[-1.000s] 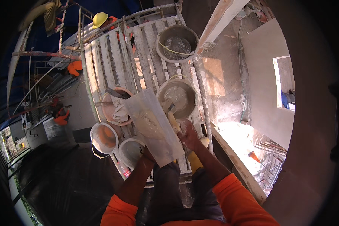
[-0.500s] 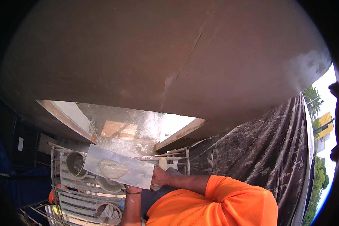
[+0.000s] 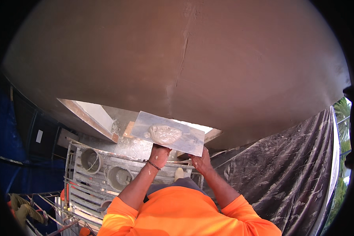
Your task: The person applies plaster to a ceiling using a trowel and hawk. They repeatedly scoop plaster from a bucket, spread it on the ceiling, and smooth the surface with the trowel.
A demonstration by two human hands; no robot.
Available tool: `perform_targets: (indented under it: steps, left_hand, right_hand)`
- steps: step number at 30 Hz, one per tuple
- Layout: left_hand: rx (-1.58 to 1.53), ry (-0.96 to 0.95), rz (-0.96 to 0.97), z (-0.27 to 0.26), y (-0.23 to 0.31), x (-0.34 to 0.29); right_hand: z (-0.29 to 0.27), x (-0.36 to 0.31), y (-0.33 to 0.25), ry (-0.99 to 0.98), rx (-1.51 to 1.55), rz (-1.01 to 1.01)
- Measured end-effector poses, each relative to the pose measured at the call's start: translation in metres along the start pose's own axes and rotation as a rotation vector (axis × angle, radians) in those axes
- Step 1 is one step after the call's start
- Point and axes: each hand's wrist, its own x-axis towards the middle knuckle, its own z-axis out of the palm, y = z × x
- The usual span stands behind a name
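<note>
We have the thin, flat, pale grey rectangular board (image 3: 192, 142) in the air at the centre of the frame, with a rounded mound of wet-looking grey paste (image 3: 165, 134) on its face, left of its middle. Our left hand (image 3: 160, 155) holds the board up from beneath, near the middle of its lower edge; the fingers pass out of sight under it, so we cannot tell whether they wrap a handle or the bare underside. Our right hand (image 3: 201, 161) is at the board's lower right corner, fingers partly hidden; whether it clasps the edge or only steadies it, we cannot say.

We judge the board stiff and fairly light by itself, with the paste adding most of the weight and pulling toward the left of the frame. The paste looks soft, heavy and slick, likely to slump or slide if we tip the board far. The best hold would be from below, under the mound, with a second light grip on the right edge against twisting. The smeared face may be slippery, so we would keep our fingers off it and take hold only of the underside and rim.
</note>
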Motion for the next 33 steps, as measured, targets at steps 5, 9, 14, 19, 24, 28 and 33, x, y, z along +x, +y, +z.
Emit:
perform_targets:
  steps: [5, 9, 14, 19, 24, 28, 33]
  left_hand:
    - [-0.061, 0.079, 0.002, 0.050, -0.004, 0.049]
    - [-0.055, 0.172, 0.075, 0.081, -0.017, 0.093]
    - [-0.037, 0.208, 0.118, 0.097, -0.012, 0.128]
    - [0.102, 0.327, 0.016, 0.100, -0.008, 0.150]
    - [0.223, 0.301, 0.085, 0.092, -0.019, 0.168]
    - [0.471, 0.366, 0.153, 0.095, -0.020, 0.176]
    - [0.647, 0.424, 0.258, 0.130, 0.010, 0.169]
  right_hand:
    - [-0.019, 0.010, -0.024, -0.021, -0.894, -0.804]
    - [-0.036, 0.065, -0.034, -0.057, -1.077, -0.843]
    - [-0.045, 0.122, -0.046, 0.056, -1.301, -0.861]
    - [-0.043, 0.149, -0.056, 0.128, -1.328, -0.848]
    - [-0.045, 0.163, -0.059, 0.073, -1.434, -0.684]
    - [-0.051, 0.168, -0.071, 0.045, -1.398, -0.639]
    - [-0.064, 0.167, -0.105, 0.079, -1.282, -0.723]
